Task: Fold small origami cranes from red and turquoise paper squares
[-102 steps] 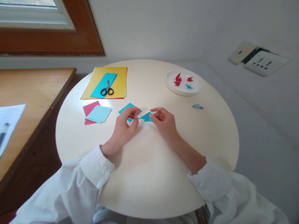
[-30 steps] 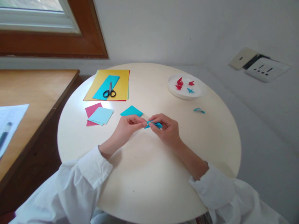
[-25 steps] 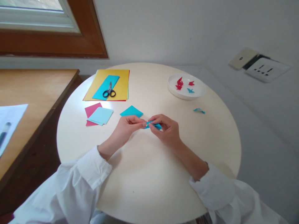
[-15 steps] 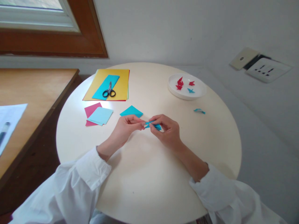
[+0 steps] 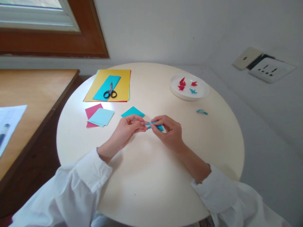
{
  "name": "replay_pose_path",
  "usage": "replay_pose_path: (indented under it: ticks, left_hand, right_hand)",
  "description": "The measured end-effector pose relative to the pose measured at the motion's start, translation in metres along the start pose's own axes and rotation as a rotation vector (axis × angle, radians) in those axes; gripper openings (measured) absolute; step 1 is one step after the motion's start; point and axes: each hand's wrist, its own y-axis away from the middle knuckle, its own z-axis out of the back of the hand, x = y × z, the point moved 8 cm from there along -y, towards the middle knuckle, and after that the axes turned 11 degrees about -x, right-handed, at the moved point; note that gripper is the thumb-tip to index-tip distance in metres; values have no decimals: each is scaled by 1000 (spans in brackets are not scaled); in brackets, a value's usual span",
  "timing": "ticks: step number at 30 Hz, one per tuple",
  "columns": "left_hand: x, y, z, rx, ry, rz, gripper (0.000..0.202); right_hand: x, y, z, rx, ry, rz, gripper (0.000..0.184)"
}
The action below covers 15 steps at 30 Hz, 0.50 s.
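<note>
A small piece of folded blue paper (image 5: pixel 160 127) is held in the air between my two hands, over the middle of the round table. My right hand (image 5: pixel 169 130) pinches it between thumb and fingers. The fingertips of my left hand (image 5: pixel 131 127) are closed on its narrow left end. Part of the paper is hidden by the fingers. Just beyond my left hand lies a teal paper triangle (image 5: pixel 133 112). Pale blue paper squares (image 5: pixel 101 117) overlap pink paper squares (image 5: pixel 93 110) to the left.
Scissors (image 5: pixel 110 92) rest on a blue paper strip (image 5: pixel 101 90) atop yellow sheets (image 5: pixel 124 85). A white dish (image 5: pixel 174 91) holds several small red and blue folded paper pieces. A curled blue scrap (image 5: pixel 202 112) lies right on the round table (image 5: pixel 142 189). A wooden desk (image 5: pixel 47 85) stands left.
The fingers of my left hand have shifted slightly on the left end of the folded paper, showing two thin points. My right hand keeps its pinch.
</note>
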Motion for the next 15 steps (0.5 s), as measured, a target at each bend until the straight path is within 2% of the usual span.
replay_pose_path:
  ticks: [4, 10, 15]
  left_hand:
    - [1, -2, 2, 1, 13, 21, 17]
    - [-3, 1, 2, -28, -126, 3, 21]
    - [-3, 0, 2, -38, -146, -18, 22]
  right_hand:
    - [-2, 1, 0, 2, 4, -6, 9]
    - [-2, 0, 1, 8, 12, 5, 9]
    - [0, 0, -1, 23, 21, 40, 8]
